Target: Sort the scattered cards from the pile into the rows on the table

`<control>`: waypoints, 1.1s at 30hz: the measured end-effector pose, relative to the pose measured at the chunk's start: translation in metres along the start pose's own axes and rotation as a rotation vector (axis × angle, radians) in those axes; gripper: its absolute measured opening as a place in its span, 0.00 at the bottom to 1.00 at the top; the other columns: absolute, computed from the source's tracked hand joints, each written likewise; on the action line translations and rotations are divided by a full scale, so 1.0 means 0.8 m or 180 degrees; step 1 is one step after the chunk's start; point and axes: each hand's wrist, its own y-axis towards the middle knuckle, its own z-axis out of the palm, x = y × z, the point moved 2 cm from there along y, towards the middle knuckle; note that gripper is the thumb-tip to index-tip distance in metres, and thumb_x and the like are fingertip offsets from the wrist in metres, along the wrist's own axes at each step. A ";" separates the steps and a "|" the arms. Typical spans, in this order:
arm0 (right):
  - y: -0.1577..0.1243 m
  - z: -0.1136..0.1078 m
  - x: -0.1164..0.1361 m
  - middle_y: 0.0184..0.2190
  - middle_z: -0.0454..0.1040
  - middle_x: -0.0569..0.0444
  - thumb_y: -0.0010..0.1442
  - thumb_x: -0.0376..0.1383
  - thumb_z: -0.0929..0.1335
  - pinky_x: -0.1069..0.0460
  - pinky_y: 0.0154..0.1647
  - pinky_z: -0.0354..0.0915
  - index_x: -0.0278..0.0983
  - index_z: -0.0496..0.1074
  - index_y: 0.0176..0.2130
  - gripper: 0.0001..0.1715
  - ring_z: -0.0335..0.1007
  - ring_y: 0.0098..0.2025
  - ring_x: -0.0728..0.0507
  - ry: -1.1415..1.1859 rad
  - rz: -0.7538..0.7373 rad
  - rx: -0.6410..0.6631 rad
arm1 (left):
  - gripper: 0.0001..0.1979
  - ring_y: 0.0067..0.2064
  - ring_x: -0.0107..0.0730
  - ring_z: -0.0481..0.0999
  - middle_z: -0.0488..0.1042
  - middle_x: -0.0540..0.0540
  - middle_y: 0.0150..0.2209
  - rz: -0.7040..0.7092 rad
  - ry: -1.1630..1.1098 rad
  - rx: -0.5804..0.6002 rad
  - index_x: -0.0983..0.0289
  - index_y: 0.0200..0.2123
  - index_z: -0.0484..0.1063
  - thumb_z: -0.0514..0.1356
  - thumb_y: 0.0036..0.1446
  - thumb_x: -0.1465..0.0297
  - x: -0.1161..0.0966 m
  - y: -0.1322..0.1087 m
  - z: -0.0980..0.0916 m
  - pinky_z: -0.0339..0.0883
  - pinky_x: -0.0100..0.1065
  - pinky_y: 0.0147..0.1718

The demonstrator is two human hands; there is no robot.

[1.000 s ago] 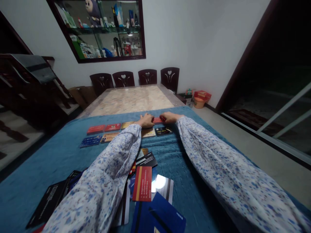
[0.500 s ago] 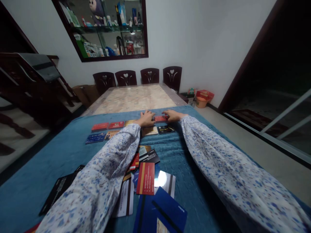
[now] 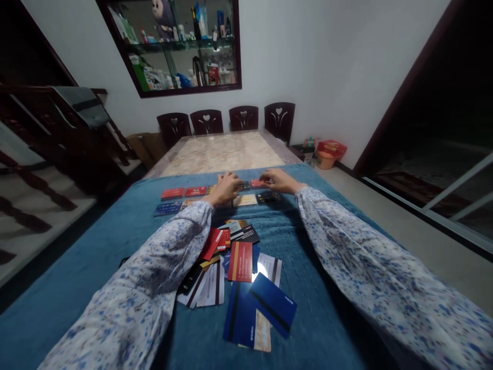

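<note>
the red card (image 3: 256,183) lies flat in the far row on the cloth (image 3: 115,241), long axis left to right. the right hand (image 3: 280,181) touches its right end, fingers curled, grip unclear. the left hand (image 3: 224,188), loosely bent, rests just left of it.

A loose heap of cards (image 3: 241,262) fills the middle of the blue cloth (image 3: 115,241) between the left sleeve (image 3: 154,277) and the right sleeve (image 3: 365,277), blocking the straight path there. Farther off, two rows of cards (image 3: 173,193) run from the left up to the left hand (image 3: 225,187) and the right hand (image 3: 279,181). The cloth lies bare left of the heap and right of the right sleeve. Beyond the rows, the marble worktop (image 3: 223,151) is open up to the chairs (image 3: 242,117).
</note>
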 end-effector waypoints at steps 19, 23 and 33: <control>-0.026 0.013 0.133 0.37 0.78 0.47 0.65 0.29 0.66 0.53 0.39 0.58 0.34 0.79 0.39 0.11 0.70 0.40 0.45 0.0151 -0.0813 -0.0242 | 0.11 0.51 0.48 0.67 0.80 0.59 0.41 -0.0131 -0.0142 -0.0355 0.62 0.34 0.80 0.56 0.63 0.71 0.021 -0.148 -0.031 0.53 0.52 0.49; -0.029 0.019 0.154 0.37 0.77 0.47 0.65 0.30 0.66 0.53 0.38 0.57 0.35 0.79 0.39 0.11 0.69 0.40 0.45 0.0128 -0.0839 -0.0175 | 0.11 0.52 0.48 0.66 0.80 0.59 0.44 -0.0200 -0.0156 -0.0287 0.62 0.35 0.80 0.57 0.62 0.72 0.022 -0.181 -0.036 0.53 0.51 0.50; -0.031 0.030 0.232 0.37 0.78 0.48 0.65 0.32 0.67 0.52 0.36 0.55 0.37 0.80 0.39 0.10 0.67 0.41 0.45 0.0038 -0.1044 0.0001 | 0.10 0.52 0.47 0.68 0.80 0.58 0.43 -0.0379 -0.0078 -0.0332 0.60 0.38 0.80 0.57 0.62 0.71 0.022 -0.261 -0.049 0.54 0.52 0.51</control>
